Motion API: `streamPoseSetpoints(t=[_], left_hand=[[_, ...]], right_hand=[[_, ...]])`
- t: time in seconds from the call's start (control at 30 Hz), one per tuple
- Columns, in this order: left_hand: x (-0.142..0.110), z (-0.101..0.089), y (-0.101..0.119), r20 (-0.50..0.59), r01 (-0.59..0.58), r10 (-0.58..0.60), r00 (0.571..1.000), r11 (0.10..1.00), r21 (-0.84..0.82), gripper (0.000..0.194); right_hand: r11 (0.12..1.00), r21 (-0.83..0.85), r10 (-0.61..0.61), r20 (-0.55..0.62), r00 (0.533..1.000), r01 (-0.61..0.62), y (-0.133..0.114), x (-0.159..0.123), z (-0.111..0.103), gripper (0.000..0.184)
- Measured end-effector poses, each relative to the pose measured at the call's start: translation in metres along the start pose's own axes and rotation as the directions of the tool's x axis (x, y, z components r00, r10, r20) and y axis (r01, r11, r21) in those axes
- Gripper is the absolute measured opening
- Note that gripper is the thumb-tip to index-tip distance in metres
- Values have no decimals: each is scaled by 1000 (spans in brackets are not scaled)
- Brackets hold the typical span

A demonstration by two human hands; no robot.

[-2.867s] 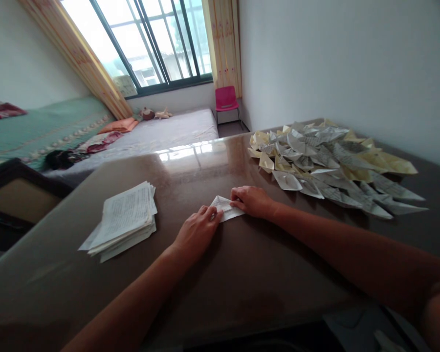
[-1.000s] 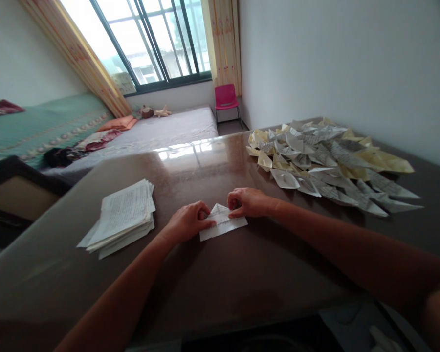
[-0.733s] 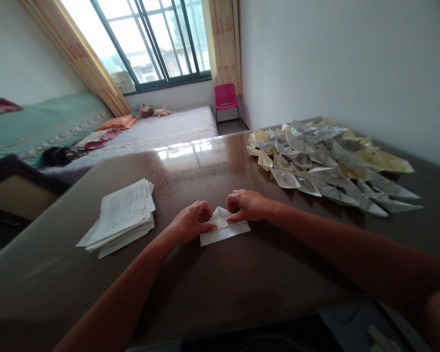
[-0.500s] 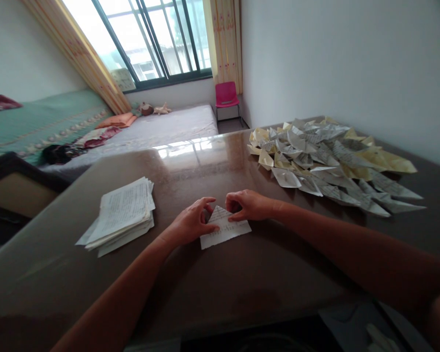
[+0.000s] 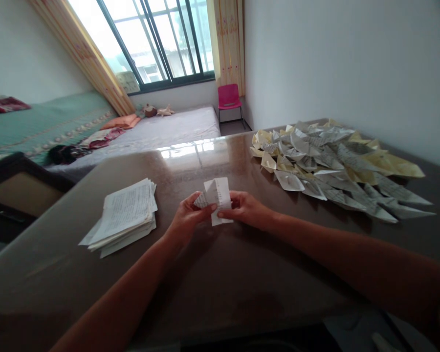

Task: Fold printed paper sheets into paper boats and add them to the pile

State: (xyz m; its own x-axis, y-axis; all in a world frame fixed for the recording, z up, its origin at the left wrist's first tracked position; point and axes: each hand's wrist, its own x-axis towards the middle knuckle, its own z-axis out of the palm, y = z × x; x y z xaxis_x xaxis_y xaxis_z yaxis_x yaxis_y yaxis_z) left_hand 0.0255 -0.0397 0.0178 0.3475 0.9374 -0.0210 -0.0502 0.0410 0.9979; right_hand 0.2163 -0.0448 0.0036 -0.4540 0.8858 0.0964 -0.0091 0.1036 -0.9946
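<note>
A folded sheet of paper (image 5: 222, 193) with printed writing is held up between both hands, over the middle of the brown table (image 5: 242, 274). Its pointed end is toward the left, and its straight flap stands at the right. My left hand (image 5: 188, 215) pinches the pointed side, thumb in front and fingers behind. My right hand (image 5: 247, 208) grips the flap side, its thumb close to the left thumb. The fingers behind the paper are partly hidden.
A stack of printed sheets (image 5: 126, 212) lies at the left. A large heap of folded paper boats (image 5: 326, 161) covers the table's far right by the wall. Behind the table are a bed (image 5: 183, 122), a pink chair (image 5: 229, 98) and a window.
The paper lay flat on the table with its point facing away. Now it is lifted and turned, point leftward, and both hands have closed around it.
</note>
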Motion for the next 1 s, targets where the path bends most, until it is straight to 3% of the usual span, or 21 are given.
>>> streamPoseSetpoints(t=[0.07, 0.13, 0.2, 0.27, 0.3, 0.37, 0.47, 0.53, 0.6, 0.73, 0.87, 1.0], left_hand=[[2, 0, -3, -7, -36, 37, 999, 994, 103, 35], [4, -3, -5, -83, -143, 180, 980, 931, 336, 41], [6, -7, -5, -117, -262, 414, 903, 745, 614, 54], [6, -10, -4, -13, -331, 589, 808, 472, 817, 61], [5, -12, -3, 80, -356, 622, 779, 332, 874, 56], [3, -13, -4, 264, -396, 588, 764, 106, 912, 38], [3, -14, -8, 428, -461, 422, 799, -28, 887, 21], [3, -16, -11, 474, -494, 332, 815, -29, 869, 23], [3, -19, -12, 492, -510, 281, 824, -12, 860, 27], [3, -25, -8, 458, -482, 220, 861, 69, 873, 27], [10, -35, -8, 341, -379, 180, 923, 255, 890, 25], [18, -39, -11, 167, -206, 143, 976, 335, 919, 26]], right_hand=[[988, -147, -63, -58, 996, 53, 4, 1, 0, 25], [911, -410, -133, -163, 978, 56, 2, 1, -6, 15], [702, -712, -241, -215, 946, 17, -4, 0, -13, 8], [403, -915, -338, -139, 931, 10, -10, -3, -18, 8], [261, -965, -358, -73, 931, 25, -13, -4, -20, 10], [55, -995, -343, 54, 938, 78, -14, -5, -20, 13], [-65, -980, -259, 197, 945, 187, -11, -5, -20, 14], [-61, -966, -199, 260, 945, 253, -9, -5, -24, 14], [5, -955, -154, 292, 944, 296, -8, -6, -32, 16], [266, -914, -137, 278, 951, 306, -4, -9, -52, 24], [468, -872, -82, 120, 989, 145, 2, -6, -61, 27], [458, -888, -2, -48, 999, -41, 4, -1, -56, 29]])
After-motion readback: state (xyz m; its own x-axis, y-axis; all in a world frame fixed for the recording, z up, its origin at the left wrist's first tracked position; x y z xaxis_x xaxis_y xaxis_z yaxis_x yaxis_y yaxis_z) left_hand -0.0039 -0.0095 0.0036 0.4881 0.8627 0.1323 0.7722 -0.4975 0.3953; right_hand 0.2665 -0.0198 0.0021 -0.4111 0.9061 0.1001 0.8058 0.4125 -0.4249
